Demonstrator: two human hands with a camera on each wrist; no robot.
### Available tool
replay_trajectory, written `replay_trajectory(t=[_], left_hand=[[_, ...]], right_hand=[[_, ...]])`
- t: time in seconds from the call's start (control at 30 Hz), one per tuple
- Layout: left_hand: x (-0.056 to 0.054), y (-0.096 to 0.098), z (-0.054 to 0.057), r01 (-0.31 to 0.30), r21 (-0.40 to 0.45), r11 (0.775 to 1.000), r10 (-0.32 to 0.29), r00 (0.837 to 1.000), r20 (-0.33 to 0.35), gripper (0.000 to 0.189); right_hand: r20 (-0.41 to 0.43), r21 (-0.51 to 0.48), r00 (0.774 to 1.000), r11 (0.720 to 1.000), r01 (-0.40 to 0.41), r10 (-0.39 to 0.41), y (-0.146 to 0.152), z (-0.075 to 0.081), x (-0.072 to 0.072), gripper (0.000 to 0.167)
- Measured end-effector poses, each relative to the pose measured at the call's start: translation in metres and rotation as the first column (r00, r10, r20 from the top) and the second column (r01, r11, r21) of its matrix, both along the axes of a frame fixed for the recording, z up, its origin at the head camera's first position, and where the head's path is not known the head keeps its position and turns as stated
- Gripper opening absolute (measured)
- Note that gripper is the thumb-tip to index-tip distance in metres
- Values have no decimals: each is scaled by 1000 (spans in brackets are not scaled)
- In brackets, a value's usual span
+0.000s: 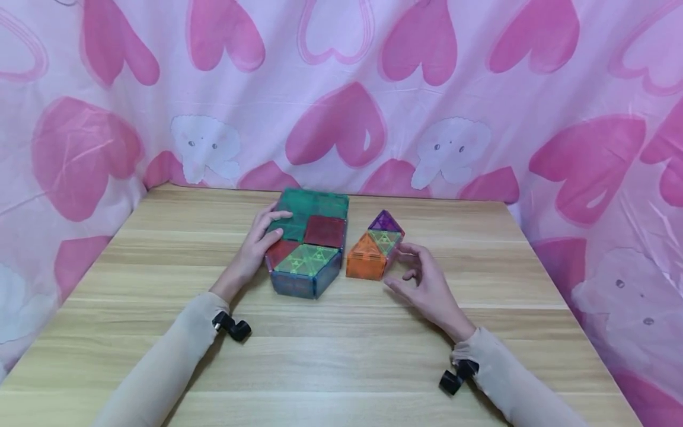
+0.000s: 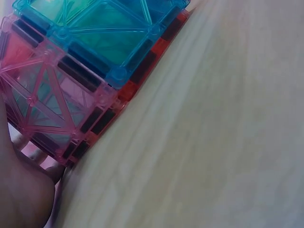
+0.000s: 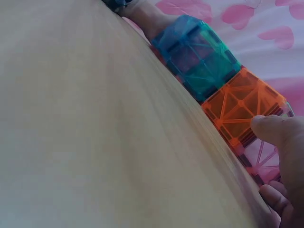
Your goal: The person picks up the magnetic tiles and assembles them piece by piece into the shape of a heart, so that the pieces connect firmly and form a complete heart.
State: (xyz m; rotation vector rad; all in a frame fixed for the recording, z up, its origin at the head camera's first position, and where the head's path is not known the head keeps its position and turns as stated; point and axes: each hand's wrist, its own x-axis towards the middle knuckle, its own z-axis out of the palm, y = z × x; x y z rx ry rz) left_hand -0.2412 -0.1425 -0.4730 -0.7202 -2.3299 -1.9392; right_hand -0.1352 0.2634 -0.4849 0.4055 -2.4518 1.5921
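A larger block of see-through magnetic tiles (image 1: pixel 324 231) lies on the table, its top green, red and yellow-green, with blue front sides. My left hand (image 1: pixel 255 242) rests against its left side, thumb and one finger lying over the top edge. In the left wrist view, pink tiles (image 2: pixel 47 99) stand beside that hand (image 2: pixel 26 190), other fingers partly hidden behind them. Right of it sits a smaller magnetic-tile block (image 1: pixel 368 261), orange in front, yellow-green in the middle and purple at the back. My right hand (image 1: pixel 427 287) is at its right side, fingers loosely bent, thumb near the orange front corner.
Both blocks sit on a wood-grain table (image 1: pixel 320 367), a narrow gap between them in the head view. A pink heart-patterned curtain (image 1: pixel 341 130) hangs around the back and sides. Each wrist wears a small black camera mount (image 1: pixel 232 326) over a beige sleeve (image 1: pixel 171 356).
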Motion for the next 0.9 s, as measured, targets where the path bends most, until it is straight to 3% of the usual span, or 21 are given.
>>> replay_trajectory(t=[0.27,0.4,0.5,0.63,0.73,0.8,0.9], left_hand=[[7,6,-1,12,-22,1000,-12,1000,-15,44],[14,10,3,-10,-42,999,9,1000,-26,45],[20,14,2,-39,-79,996,35,998,-57,51],[17,16,-12,-65,31,997,68,995,-77,60],[13,17,-15,-74,118,990,84,993,-84,59],[11,15,-12,-74,90,993,83,992,-100,59],[8,10,-10,-27,-60,998,18,988,-152,59]], right_hand=[[-65,85,997,996,-33,38,-13,-3,-36,69],[-57,92,998,996,-23,28,-18,-2,-44,65],[-67,85,997,995,42,-36,-19,-2,-43,52],[-72,78,986,985,154,-148,-17,0,-43,20],[-45,49,986,986,162,-160,-13,1,-44,8],[-29,22,993,993,118,-117,-9,-1,-45,12],[2,8,1000,1000,29,-29,-3,-2,-44,34]])
